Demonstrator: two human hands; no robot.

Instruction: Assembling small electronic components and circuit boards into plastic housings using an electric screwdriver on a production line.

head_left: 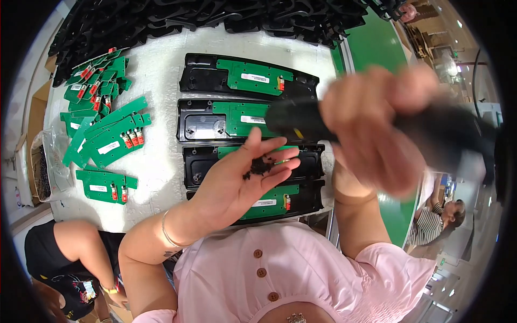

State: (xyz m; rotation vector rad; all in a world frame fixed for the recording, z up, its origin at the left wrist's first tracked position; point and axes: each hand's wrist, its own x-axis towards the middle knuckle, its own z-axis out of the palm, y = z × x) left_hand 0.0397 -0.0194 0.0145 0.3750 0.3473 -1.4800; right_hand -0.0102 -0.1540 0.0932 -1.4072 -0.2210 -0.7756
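My left hand (229, 180) is palm up above the panels, cupping a small pile of black screws (260, 167). My right hand (377, 129), smeared by motion, is wrapped round a black electric screwdriver (301, 121) held out to the right of my left hand. Under and behind my hands lie several long black plastic panels in a column. The farthest panel (202, 81) shows fully, with a green circuit board (250, 70) in it. The second panel (203, 126) also carries a board. My left hand hides parts of the nearer two.
On the left lie loose green circuit boards (116, 145) with red-and-white parts. Black plastic parts (177, 16) are heaped along the far edge. A clear plastic bag (56, 167) sits at the left edge. One person (64, 258) sits lower left; another (431, 226) is at the right.
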